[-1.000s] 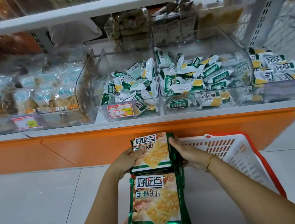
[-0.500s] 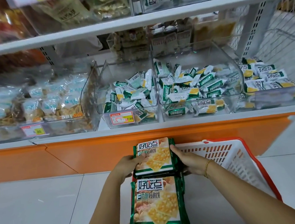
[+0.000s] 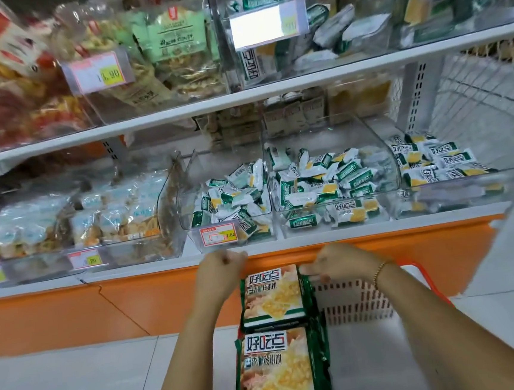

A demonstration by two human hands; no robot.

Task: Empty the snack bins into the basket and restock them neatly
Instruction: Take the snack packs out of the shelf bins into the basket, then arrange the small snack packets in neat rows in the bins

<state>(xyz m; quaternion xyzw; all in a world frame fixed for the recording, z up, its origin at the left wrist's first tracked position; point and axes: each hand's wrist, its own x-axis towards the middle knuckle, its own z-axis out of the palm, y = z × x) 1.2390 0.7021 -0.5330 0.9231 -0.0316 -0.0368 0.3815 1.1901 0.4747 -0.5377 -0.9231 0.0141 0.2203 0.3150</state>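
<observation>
A foil biscuit pack (image 3: 272, 296), likely light, slippery and brittle inside, lies by the white basket (image 3: 358, 301) below the shelf; the right hand (image 3: 339, 263) pinches its top corner with narrowed fingers (image 3: 310, 271); the left hand (image 3: 222, 272) curls at the opposite edge, and I cannot tell whether it grips; the side edges look best for holding.

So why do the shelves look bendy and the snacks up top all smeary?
Head view: the wide lens bows the white shelf edge. Head view: blur smears the bags at top left. Head view: glare whitens the clear bin fronts, while the upper cracker pack stays sharp enough to read.
</observation>
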